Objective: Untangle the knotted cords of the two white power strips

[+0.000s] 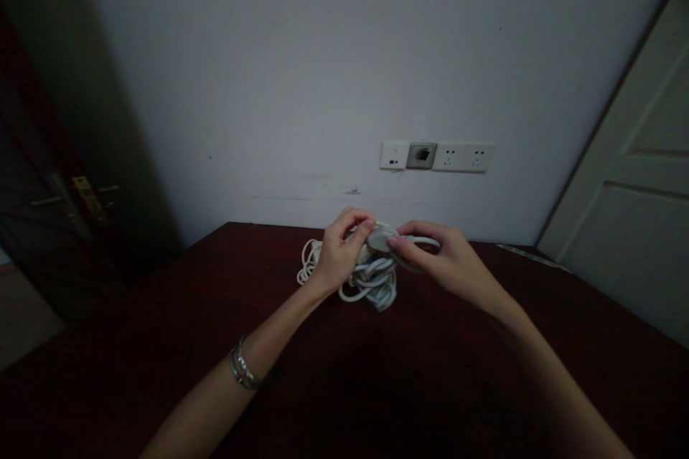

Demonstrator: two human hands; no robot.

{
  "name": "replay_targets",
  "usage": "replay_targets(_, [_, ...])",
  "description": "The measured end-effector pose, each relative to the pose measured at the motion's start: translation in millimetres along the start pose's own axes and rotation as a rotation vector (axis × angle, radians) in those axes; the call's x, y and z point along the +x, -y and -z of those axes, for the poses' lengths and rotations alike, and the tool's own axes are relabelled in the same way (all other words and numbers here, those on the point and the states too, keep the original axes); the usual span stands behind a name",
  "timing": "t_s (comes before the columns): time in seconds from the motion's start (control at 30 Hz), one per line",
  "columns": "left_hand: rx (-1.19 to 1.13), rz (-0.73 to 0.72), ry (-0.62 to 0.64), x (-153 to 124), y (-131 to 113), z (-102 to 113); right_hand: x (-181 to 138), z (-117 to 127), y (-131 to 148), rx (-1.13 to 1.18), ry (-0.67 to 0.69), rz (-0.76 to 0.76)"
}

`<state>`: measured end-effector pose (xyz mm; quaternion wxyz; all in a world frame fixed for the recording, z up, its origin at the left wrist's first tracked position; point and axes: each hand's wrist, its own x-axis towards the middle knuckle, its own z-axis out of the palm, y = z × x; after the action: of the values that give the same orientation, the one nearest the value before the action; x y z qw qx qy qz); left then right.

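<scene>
A tangled bundle of white and pale grey cables (372, 280) lies on the dark red-brown table (226, 315). My left hand (343, 244) is closed at the top of the bundle, thumb and fingers pinching a cable strand. Opposite it, my right hand (430, 251) pinches a thick cable loop beside a flat, rounded grey-white piece (380, 240), whose kind I cannot make out. Thinner cream cable loops (308, 264) stick out to the left, partly hidden behind my left hand.
Behind the table rises a pale wall (301, 86) with a row of socket plates (463, 157). A dark door with a brass lock (89, 197) stands at left, a white panelled door (640, 179) at right. Some flat strip (532, 257) lies along the table's back right edge.
</scene>
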<state>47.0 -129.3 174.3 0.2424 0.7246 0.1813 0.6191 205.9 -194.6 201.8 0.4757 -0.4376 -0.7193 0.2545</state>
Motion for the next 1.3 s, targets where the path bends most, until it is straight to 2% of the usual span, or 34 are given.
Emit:
replay_targets(0.23, [-0.091,0.119,-0.002,-0.7,-7.3,-1.4,3.6,-4.1,3.1,0.279,0.004,-0.250])
replay_targets(0.37, [-0.156,0.143,0.070,-1.6,-10.2,0.0,6.1,-5.1,2.8,0.417,-0.053,-0.343])
replay_targets(0.47, [-0.252,0.206,0.113,-1.9,-7.9,-0.7,5.8,-4.8,2.9,0.454,-0.110,-0.376])
replay_targets(0.73, [-0.539,0.524,0.040,-4.0,2.5,-11.7,7.4,-12.0,-2.1,0.503,-0.217,-0.313])
replay_targets(0.9, [-0.554,0.531,-0.020,-7.8,7.2,-17.7,7.5,-12.4,-5.3,0.337,-0.244,-0.277])
replay_targets(1.0, [-0.519,0.491,-0.065,-8.9,9.7,-19.0,7.0,-14.1,-9.2,0.105,-0.223,-0.154])
replay_targets(1.1, [-0.471,0.450,-0.106,-9.1,11.1,-19.2,7.1,-17.3,-15.1,-0.117,-0.263,0.005])
replay_targets(1.3, [-0.281,0.320,-0.157,-11.7,16.0,-20.5,6.6,-22.4,-20.3,-0.405,-0.312,0.184])
